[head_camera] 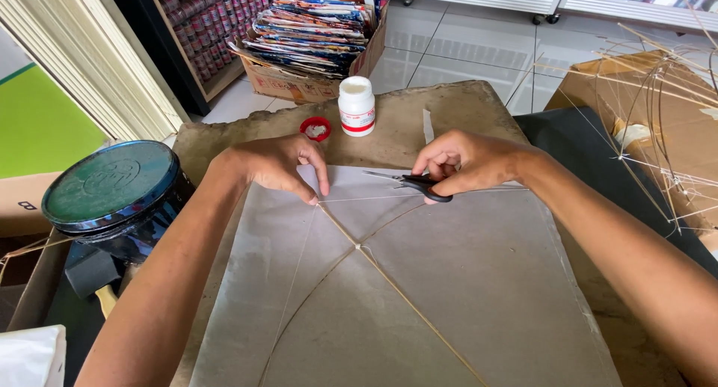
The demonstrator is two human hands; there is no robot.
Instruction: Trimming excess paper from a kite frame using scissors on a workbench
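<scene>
We lean over a sheet of grey paper spread flat on a worn surface, a thin bamboo frame of crossed sticks lying on top of it. Our left hand presses down with the forefinger tip on the paper's upper part, where a taut string meets the frame; its grip holds nothing, the other fingers curled loosely. Our right hand has its grip closed around black-handled scissors, blades pointing left just above the string. Beyond the paper stand a white bottle with a red band and, just beside it, a small red cap. A dark round tin sits at the left edge. A cardboard box of stacked printed sheets rests on the tiled floor behind, and bare bamboo frames pile up at right.
</scene>
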